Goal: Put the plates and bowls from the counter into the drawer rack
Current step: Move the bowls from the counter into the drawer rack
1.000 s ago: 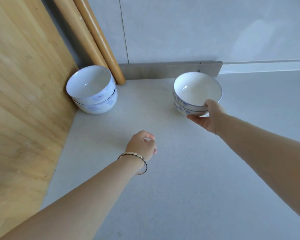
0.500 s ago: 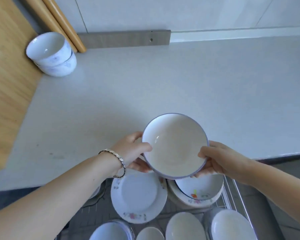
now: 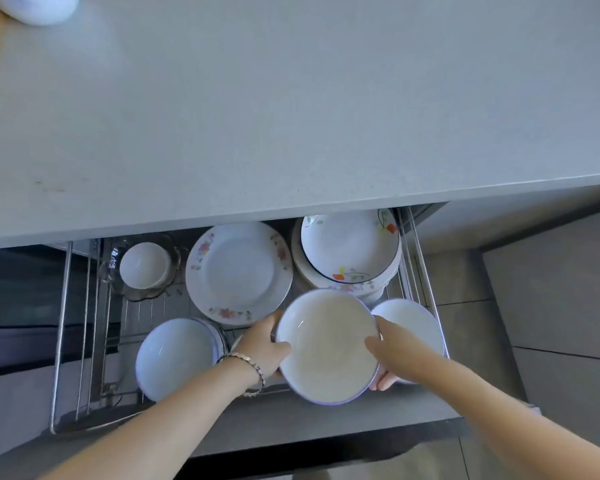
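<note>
I have the white bowl between both hands over the open drawer rack, at its front, right of middle. My left hand curls round the bowl's left rim, thumb lying over the edge and fingers hidden beneath; my right hand clasps the right rim the same way, thumb on the inside, two fingertips showing under the lower edge. Both hands are closed onto it. A metal link bracelet circles my left wrist.

Taking the bowl as the landmark: directly behind it sits a stack of shallow dishes with orange flower and green leaf prints and a dark rim line. Behind and to the left lies a flat floral plate with pink blossoms on its border, its near edge just beside my left fingers. Farther left and back, a small white cup-like bowl rests in a clear glass dish with a wavy edge. To the left at the same depth is a stack of plain bowls with a bluish cast, close to my left forearm. Just right, partly covered by my right hand, is another plain white bowl. Whatever lies straight under the bowl is hidden.

The rack is thin chromed wire with upright side rails. Beyond everything runs the smooth grey countertop, matte and faintly speckled, with a blurred white bowl on the counter at its far left corner.
</note>
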### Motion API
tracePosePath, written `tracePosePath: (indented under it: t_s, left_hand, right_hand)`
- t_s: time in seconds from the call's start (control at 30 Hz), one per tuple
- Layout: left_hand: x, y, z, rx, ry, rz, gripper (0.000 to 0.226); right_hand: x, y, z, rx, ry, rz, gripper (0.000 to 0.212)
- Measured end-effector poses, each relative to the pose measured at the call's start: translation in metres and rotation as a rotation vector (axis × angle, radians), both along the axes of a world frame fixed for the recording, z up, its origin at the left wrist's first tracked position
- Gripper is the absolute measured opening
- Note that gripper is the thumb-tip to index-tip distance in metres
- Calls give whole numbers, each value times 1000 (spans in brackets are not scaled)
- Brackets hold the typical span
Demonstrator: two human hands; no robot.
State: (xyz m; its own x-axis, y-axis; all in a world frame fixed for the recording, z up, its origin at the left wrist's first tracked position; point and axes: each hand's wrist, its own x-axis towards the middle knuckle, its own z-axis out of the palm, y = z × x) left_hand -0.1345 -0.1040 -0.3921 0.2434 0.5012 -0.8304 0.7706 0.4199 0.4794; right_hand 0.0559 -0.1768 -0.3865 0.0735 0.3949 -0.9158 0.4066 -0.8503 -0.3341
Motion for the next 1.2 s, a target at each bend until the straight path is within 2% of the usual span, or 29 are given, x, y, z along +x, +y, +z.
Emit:
tracePosePath:
  t_s: [0.13, 0.2, 0.33, 0.47, 0.6, 0.67, 0.77, 0.87, 0.97, 1.07, 1.2]
  left_hand:
    - [-7, -15, -44, 73, 202, -100, 51]
    - [-6, -18, -50, 113, 246, -130, 41]
    - [2, -23, -62, 81, 218, -121, 38]
    - [5, -27, -74, -8, 186, -40, 45]
    - [6, -25, -82, 1, 210, -60, 48]
    - [7, -22, -86, -4, 221, -87, 48]
    - [9, -20, -93, -23, 244, -129, 48]
    - [9, -19, -97, -45, 260, -152, 51]
    - [6, -18, -98, -41, 238, -166, 59]
    - [2, -16, -98, 19, 219, -188, 62]
    - [2, -18, -99, 40, 202, -148, 57]
  right_hand:
    - [-15, -6, -37, 18, -49, 33, 37]
    - [-21, -9, -51, 28, -100, 47, 38]
    - [-26, -15, -65, 45, -208, 123, 43]
    - [-28, -19, -76, 60, -270, 144, 48]
    - [-29, -17, -89, 57, -323, 202, 47]
    - [-28, -15, -92, 41, -350, 259, 46]
    - [-27, -10, -93, 16, -424, 466, 51]
    - [-25, -4, -93, 46, -521, 600, 35]
    - [-21, 9, -90, 197, -633, 632, 26]
    - [-19, 20, -93, 277, -599, 661, 31]
    - [-17, 34, -99, 194, -532, 656, 31]
